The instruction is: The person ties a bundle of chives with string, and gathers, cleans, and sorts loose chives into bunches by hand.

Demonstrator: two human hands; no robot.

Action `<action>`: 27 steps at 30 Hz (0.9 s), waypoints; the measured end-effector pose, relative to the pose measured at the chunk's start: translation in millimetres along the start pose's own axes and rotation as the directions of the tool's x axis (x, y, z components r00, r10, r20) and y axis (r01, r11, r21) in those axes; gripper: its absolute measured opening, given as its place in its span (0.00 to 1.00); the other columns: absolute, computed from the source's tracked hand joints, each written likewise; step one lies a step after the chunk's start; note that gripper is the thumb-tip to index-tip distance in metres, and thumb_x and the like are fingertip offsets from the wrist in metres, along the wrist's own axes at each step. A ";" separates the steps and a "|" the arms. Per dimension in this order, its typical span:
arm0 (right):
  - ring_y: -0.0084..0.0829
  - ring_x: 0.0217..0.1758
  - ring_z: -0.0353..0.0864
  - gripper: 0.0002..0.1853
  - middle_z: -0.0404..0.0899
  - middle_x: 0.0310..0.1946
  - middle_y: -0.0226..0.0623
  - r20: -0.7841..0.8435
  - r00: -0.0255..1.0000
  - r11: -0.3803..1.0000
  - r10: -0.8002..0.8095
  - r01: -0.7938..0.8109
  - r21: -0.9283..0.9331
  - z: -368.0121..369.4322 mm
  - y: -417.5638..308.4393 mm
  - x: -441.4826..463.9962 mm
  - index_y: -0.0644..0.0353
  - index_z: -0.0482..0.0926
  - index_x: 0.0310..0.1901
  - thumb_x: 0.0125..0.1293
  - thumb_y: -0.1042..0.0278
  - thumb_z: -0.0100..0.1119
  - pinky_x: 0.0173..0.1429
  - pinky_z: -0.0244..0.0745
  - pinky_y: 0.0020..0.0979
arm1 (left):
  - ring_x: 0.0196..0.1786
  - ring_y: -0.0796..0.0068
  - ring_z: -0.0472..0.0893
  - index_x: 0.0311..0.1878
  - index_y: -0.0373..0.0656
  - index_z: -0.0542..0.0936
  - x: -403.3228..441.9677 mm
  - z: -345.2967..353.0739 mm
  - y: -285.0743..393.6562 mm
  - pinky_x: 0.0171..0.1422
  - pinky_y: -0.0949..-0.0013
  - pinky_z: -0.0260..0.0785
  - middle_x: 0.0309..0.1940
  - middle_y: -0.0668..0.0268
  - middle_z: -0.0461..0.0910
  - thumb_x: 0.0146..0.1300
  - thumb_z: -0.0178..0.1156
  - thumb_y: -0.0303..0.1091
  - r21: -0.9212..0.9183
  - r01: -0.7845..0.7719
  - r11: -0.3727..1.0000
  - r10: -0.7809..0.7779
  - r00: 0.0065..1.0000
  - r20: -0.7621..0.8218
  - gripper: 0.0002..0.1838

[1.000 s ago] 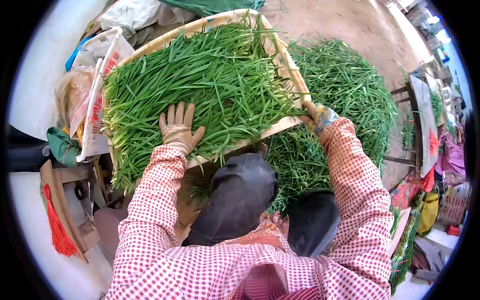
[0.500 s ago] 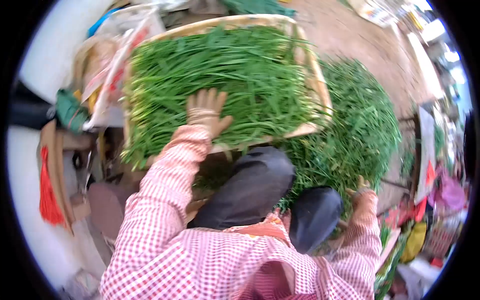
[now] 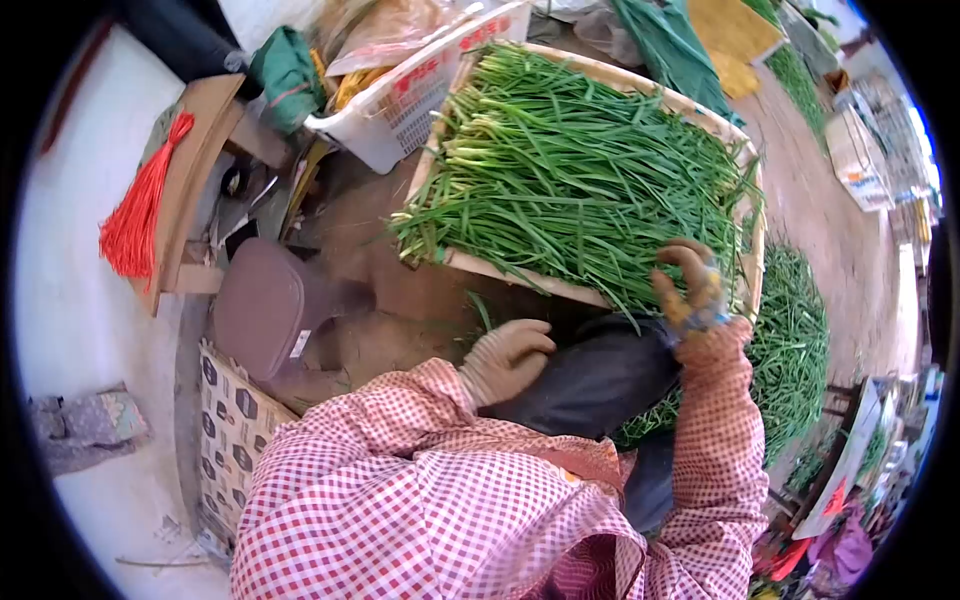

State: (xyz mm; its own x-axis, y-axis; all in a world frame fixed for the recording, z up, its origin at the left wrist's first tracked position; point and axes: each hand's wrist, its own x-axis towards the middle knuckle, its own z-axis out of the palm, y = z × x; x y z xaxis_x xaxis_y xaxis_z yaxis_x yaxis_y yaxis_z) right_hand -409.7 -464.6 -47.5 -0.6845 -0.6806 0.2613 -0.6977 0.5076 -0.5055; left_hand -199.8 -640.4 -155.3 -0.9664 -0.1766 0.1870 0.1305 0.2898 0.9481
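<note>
Green leafy stalks (image 3: 590, 180), pale at their left ends, fill a shallow tan-rimmed tray (image 3: 570, 290). My right hand (image 3: 692, 285), in a stained glove, is at the tray's near right corner, over the leaf tips. Its fingers are bent and apart, with nothing visible between them. My left hand (image 3: 508, 360), in a pale glove, is by my dark-trousered knee (image 3: 590, 385), below the tray's near edge. Its fingers are loosely bent and it holds nothing that I can see. A large heap of loose greens (image 3: 790, 340) lies right of the tray.
A brown stool (image 3: 258, 305) stands at left, below a wooden board with red strings (image 3: 150, 205). A white plastic basket (image 3: 400, 120) with bags adjoins the tray's far left. Green cloth (image 3: 675, 55) lies behind the tray. A low bench (image 3: 840, 460) stands at right.
My left hand has left the stalks and drawn back to my knee. My right hand has risen from beside the heap to the tray's corner. The view has swung left.
</note>
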 end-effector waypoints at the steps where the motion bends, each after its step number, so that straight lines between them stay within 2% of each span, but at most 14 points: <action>1: 0.45 0.51 0.77 0.12 0.76 0.49 0.45 0.030 0.995 0.996 -0.091 0.090 0.025 11.0 -17.7 15.7 0.59 0.80 0.40 0.55 0.66 0.65 0.53 0.75 0.41 | 0.47 0.56 0.78 0.42 0.40 0.79 -9.5 -6.0 -7.8 0.53 0.64 0.71 0.43 0.55 0.78 0.56 0.59 0.27 -0.080 0.138 0.987 -0.146 0.983 -0.109 0.10; 2: 0.45 0.52 0.77 0.11 0.76 0.49 0.45 0.074 0.988 0.990 -0.137 0.136 0.024 21.9 -29.9 27.6 0.59 0.80 0.38 0.54 0.67 0.65 0.53 0.75 0.41 | 0.43 0.58 0.79 0.42 0.40 0.79 -12.0 -18.7 1.5 0.50 0.65 0.72 0.40 0.56 0.79 0.56 0.59 0.26 -0.126 0.348 0.929 -0.366 0.915 -0.169 0.10; 3: 0.45 0.52 0.76 0.10 0.76 0.49 0.45 0.113 0.977 0.983 -0.183 0.182 0.020 32.3 -37.9 39.3 0.59 0.80 0.36 0.53 0.67 0.66 0.54 0.74 0.42 | 0.43 0.58 0.79 0.42 0.40 0.79 -14.3 -30.2 1.9 0.50 0.65 0.72 0.40 0.56 0.79 0.56 0.59 0.26 -0.135 0.335 0.932 -0.357 0.915 -0.190 0.10; 5: 0.47 0.53 0.75 0.08 0.76 0.48 0.44 0.166 0.963 0.977 -0.215 0.211 0.041 46.7 -45.5 57.3 0.58 0.80 0.35 0.53 0.68 0.66 0.55 0.73 0.43 | 0.41 0.57 0.79 0.40 0.38 0.79 -18.1 -55.1 -0.2 0.48 0.63 0.72 0.37 0.56 0.78 0.55 0.59 0.25 0.133 0.121 0.984 -0.081 0.959 -0.270 0.09; 6: 0.47 0.54 0.74 0.11 0.76 0.49 0.44 0.209 0.955 0.978 -0.209 0.208 0.028 53.1 -38.7 65.0 0.58 0.80 0.37 0.53 0.67 0.66 0.55 0.72 0.43 | 0.41 0.56 0.79 0.38 0.39 0.78 -12.5 -70.9 3.8 0.46 0.62 0.72 0.36 0.57 0.78 0.52 0.59 0.24 0.213 -0.004 0.977 0.040 0.985 -0.165 0.08; 7: 0.48 0.55 0.73 0.13 0.75 0.50 0.44 0.255 0.947 0.979 -0.198 0.202 0.012 57.8 -33.2 73.4 0.58 0.80 0.40 0.52 0.67 0.67 0.56 0.72 0.43 | 0.41 0.56 0.79 0.38 0.39 0.78 -1.2 -82.1 7.0 0.46 0.62 0.72 0.36 0.57 0.78 0.52 0.59 0.24 0.205 -0.008 0.979 0.045 0.983 -0.176 0.08; 9: 0.48 0.56 0.72 0.17 0.74 0.51 0.45 0.231 0.957 0.980 -0.177 0.192 -0.043 66.1 -38.4 92.8 0.58 0.78 0.45 0.52 0.67 0.67 0.58 0.71 0.43 | 0.47 0.53 0.78 0.40 0.40 0.78 30.1 -104.0 22.4 0.54 0.55 0.70 0.40 0.56 0.78 0.52 0.61 0.26 0.390 -0.303 0.869 0.371 0.922 -0.110 0.10; 11: 0.50 0.64 0.66 0.34 0.68 0.59 0.47 0.226 0.962 0.969 -0.155 0.193 -0.156 72.9 -48.4 118.4 0.59 0.68 0.60 0.51 0.61 0.69 0.65 0.64 0.44 | 0.50 0.52 0.76 0.41 0.40 0.78 63.7 -111.2 23.4 0.56 0.53 0.68 0.43 0.56 0.77 0.52 0.62 0.29 0.534 -0.226 0.815 0.362 0.917 -0.165 0.12; 12: 0.51 0.66 0.63 0.40 0.65 0.62 0.48 0.207 0.961 0.948 -0.182 0.227 -0.222 77.9 -56.5 128.8 0.61 0.64 0.63 0.49 0.57 0.71 0.67 0.61 0.44 | 0.52 0.51 0.75 0.42 0.40 0.78 78.0 -114.1 21.0 0.58 0.51 0.66 0.45 0.55 0.76 0.52 0.63 0.31 0.666 -0.138 0.733 0.356 0.912 -0.202 0.13; 15: 0.51 0.72 0.54 0.57 0.58 0.68 0.50 0.277 0.953 0.904 -0.127 0.226 -0.364 94.4 -80.4 158.5 0.63 0.56 0.68 0.39 0.44 0.75 0.74 0.52 0.43 | 0.55 0.52 0.72 0.44 0.40 0.77 113.5 -121.5 -14.8 0.62 0.49 0.62 0.49 0.55 0.75 0.52 0.63 0.35 0.699 0.008 0.715 0.349 0.862 -0.367 0.17; 17: 0.50 0.73 0.53 0.60 0.57 0.69 0.49 0.378 0.918 0.877 -0.121 0.277 -0.392 105.6 -82.6 176.3 0.62 0.54 0.69 0.39 0.41 0.75 0.75 0.51 0.43 | 0.54 0.55 0.73 0.44 0.42 0.76 114.8 -117.3 -34.9 0.62 0.51 0.63 0.47 0.56 0.75 0.52 0.63 0.34 0.649 0.109 0.753 0.232 0.879 -0.417 0.16; 19: 0.49 0.74 0.51 0.62 0.56 0.70 0.49 0.442 0.891 0.854 -0.105 0.308 -0.418 119.4 -80.1 195.1 0.62 0.51 0.70 0.37 0.39 0.75 0.75 0.49 0.43 | 0.52 0.58 0.74 0.41 0.42 0.76 99.5 -111.6 -48.1 0.60 0.52 0.64 0.43 0.58 0.75 0.51 0.64 0.34 0.694 0.151 0.704 0.015 0.974 -0.227 0.14; 23: 0.47 0.75 0.48 0.67 0.54 0.70 0.50 0.590 0.803 0.840 0.083 0.263 -0.475 145.2 -88.0 224.6 0.63 0.49 0.71 0.34 0.36 0.75 0.76 0.45 0.42 | 0.46 0.60 0.75 0.35 0.43 0.76 96.1 -118.8 -54.4 0.57 0.55 0.66 0.36 0.61 0.75 0.45 0.65 0.33 0.630 0.076 0.773 0.081 0.973 -0.216 0.13; 27: 0.53 0.66 0.61 0.64 0.63 0.63 0.54 0.515 0.845 0.901 -0.144 0.328 -0.286 157.4 -72.4 194.4 0.64 0.50 0.70 0.36 0.38 0.75 0.71 0.54 0.47 | 0.45 0.61 0.75 0.32 0.44 0.76 93.4 -117.0 -56.5 0.55 0.56 0.67 0.35 0.62 0.74 0.42 0.65 0.34 0.620 0.037 0.784 0.173 0.946 -0.276 0.13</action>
State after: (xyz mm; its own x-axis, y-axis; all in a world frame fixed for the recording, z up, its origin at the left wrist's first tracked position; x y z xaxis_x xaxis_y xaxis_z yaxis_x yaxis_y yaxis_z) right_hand -458.9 -716.9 -89.5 -0.3691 -0.9203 -0.1297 -0.9130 0.3851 -0.1346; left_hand -271.6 -783.3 -161.3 -0.8302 -0.3761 0.4114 -0.0711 0.8035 0.5910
